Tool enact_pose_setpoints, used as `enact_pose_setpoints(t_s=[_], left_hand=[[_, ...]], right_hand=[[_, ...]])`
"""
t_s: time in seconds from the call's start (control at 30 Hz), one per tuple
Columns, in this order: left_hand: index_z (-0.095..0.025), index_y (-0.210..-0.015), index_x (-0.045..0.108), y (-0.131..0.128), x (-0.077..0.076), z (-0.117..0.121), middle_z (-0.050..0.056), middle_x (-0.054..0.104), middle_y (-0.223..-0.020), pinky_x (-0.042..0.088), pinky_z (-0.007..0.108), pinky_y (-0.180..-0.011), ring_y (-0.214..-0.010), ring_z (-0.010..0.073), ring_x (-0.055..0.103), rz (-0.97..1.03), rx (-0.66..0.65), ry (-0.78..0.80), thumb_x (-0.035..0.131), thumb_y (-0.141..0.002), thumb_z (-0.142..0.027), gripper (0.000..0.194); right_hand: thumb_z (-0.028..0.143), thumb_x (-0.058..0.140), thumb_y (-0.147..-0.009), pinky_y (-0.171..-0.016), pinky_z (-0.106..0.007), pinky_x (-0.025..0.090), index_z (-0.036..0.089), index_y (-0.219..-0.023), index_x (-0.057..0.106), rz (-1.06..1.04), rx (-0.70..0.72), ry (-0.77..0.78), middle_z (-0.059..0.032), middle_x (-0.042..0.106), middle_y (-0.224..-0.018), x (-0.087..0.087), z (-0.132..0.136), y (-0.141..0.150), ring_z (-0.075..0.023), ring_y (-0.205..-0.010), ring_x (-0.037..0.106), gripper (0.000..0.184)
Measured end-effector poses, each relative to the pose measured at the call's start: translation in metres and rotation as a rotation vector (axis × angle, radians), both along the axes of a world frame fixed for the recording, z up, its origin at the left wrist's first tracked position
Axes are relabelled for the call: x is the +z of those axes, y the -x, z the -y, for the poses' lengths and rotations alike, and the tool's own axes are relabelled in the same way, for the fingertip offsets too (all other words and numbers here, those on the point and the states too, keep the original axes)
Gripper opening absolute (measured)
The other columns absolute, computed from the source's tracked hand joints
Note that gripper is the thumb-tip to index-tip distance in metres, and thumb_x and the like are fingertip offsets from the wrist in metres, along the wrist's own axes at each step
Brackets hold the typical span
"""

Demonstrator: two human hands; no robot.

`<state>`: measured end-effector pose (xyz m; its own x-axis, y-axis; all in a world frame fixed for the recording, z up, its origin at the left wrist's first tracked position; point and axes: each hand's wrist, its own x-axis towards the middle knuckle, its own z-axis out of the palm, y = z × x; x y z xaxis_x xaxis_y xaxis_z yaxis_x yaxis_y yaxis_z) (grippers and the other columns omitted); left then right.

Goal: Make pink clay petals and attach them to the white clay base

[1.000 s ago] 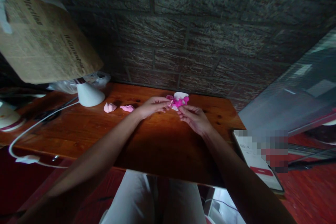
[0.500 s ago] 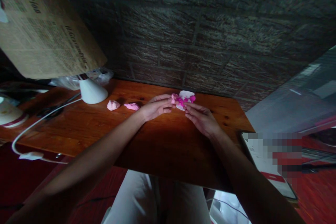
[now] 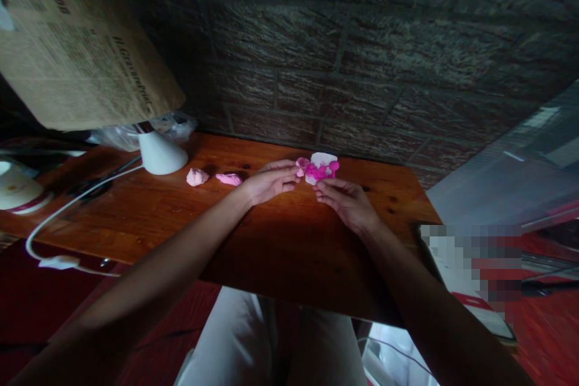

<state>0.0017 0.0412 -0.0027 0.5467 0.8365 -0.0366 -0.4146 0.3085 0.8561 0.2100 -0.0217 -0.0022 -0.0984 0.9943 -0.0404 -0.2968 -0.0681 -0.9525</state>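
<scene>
A small figure of bright pink and white modelling clay rests on the wooden table near the brick wall. My left hand reaches it from the left, fingertips pinched on a pale pink bit at its left edge. My right hand lies just in front of the clay, fingers curled with the tips touching its lower side. Two loose pale pink lumps lie on the table to the left of my left hand.
A white lamp base with a white cable stands at the back left, under a tilted brown printed sheet. Crumpled clear plastic lies behind it. A white paper sits at the table's right end. My legs show below the front edge.
Both hands stay on the clay figure and shift their fingers slightly around it. The view has drifted a little, so the table sits higher and further right in frame.
</scene>
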Motion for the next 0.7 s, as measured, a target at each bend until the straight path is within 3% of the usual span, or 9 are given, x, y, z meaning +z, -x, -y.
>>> enact_pose_setpoints(t_s=[0.13, 0.43, 0.7], left_hand=[[-0.013, -0.086, 0.076, -0.0006, -0.0022, -0.0002, 0.004, 0.075, -0.086, 0.049, 0.02, -0.068, -0.078, 0.0108, 0.068, -0.017, 0.002, -0.001, 0.092, -0.071, -0.023, 0.024], [-0.014, -0.09, 0.078, -0.0012, -0.0052, 0.0007, 0.005, 0.076, -0.088, 0.051, 0.021, -0.072, -0.08, 0.0108, 0.068, -0.045, 0.001, -0.009, 0.093, -0.07, -0.022, 0.027], [-0.014, -0.09, 0.079, -0.0002, -0.0034, -0.0007, 0.004, 0.077, -0.086, 0.052, 0.019, -0.068, -0.077, 0.01, 0.069, -0.072, 0.027, 0.002, 0.096, -0.066, -0.024, 0.031]], right_hand=[[0.039, 0.099, -0.051, -0.083, -0.033, 0.059, 0.024, -0.08, 0.083, -0.039, -0.014, 0.008, -0.0036, 0.081, -0.085, 0.0012, -0.0006, -0.0009, -0.0159, -0.081, 0.073, 0.036], [0.037, 0.101, -0.046, -0.064, -0.025, 0.055, 0.024, -0.078, 0.083, -0.057, -0.071, 0.038, -0.0009, 0.079, -0.074, 0.0024, 0.0017, 0.001, -0.0098, -0.061, 0.066, 0.039], [0.04, 0.101, -0.047, -0.097, -0.037, 0.057, 0.024, -0.078, 0.083, -0.043, -0.021, 0.008, -0.0035, 0.081, -0.087, -0.0019, -0.0001, 0.0017, -0.0175, -0.087, 0.074, 0.039]])
